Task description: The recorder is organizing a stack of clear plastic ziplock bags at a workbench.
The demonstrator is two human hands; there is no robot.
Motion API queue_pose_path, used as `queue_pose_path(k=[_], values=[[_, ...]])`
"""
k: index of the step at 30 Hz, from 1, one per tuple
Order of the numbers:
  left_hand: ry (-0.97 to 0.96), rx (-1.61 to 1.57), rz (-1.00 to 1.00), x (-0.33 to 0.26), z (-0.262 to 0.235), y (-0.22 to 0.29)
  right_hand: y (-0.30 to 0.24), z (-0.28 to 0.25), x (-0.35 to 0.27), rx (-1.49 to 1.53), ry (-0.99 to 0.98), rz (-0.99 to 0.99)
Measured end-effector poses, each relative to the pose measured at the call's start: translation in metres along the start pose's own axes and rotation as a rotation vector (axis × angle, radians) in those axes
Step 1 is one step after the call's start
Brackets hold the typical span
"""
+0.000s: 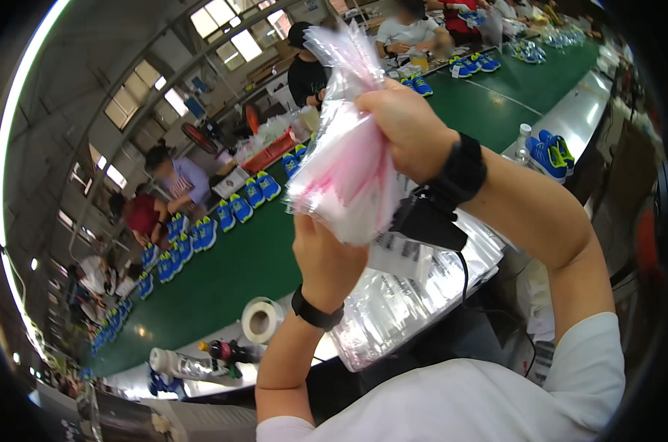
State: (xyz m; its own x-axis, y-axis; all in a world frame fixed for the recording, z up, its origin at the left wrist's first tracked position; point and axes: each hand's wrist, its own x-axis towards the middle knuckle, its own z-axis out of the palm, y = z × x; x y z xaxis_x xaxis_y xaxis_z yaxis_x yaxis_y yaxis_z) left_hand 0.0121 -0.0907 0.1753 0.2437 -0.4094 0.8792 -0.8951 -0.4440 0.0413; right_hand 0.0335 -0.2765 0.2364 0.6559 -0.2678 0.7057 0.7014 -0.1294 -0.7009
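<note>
A bunch of clear plastic bags (341, 166) with pink streaks is raised in front of me. My right hand (411, 129) is closed around its upper right side, the thumb pressed on the plastic. Lower down, my left hand (325, 258) grips the bunch's bottom edge; its fingertips are partly hidden behind the plastic. Beneath my hands lies a wide stack of clear plastic bags (382, 317) with printed labels. Just below my right wrist is a black device (431, 221) with a cable.
Pairs of blue shoes (238, 208) line the green conveyor belt (223, 295). Left of the stack are a white roll (261, 321), a dark bottle (227, 351) and a white bottle (176, 362). At right stand another pair of shoes (551, 156) and a clear bottle (523, 144). Several people work across the belt.
</note>
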Motion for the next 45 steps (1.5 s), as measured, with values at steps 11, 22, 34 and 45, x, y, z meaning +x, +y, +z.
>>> queue_pose_path(k=[11,22,34,45], values=[[-0.155,0.093,0.278,0.076,-0.005,0.006,0.123,-0.04,0.039,0.271,0.203,0.194],[-0.197,-1.028,-0.718,0.119,-0.024,-0.044,0.03,-0.084,-0.051,0.627,-0.237,0.631],[-0.321,-1.028,-0.733,0.149,-0.068,-0.012,0.069,-0.065,-0.221,0.451,-0.14,0.806],[-0.206,-1.066,-0.706,0.14,-0.089,-0.008,0.062,-0.076,-0.158,0.51,-0.364,0.506]])
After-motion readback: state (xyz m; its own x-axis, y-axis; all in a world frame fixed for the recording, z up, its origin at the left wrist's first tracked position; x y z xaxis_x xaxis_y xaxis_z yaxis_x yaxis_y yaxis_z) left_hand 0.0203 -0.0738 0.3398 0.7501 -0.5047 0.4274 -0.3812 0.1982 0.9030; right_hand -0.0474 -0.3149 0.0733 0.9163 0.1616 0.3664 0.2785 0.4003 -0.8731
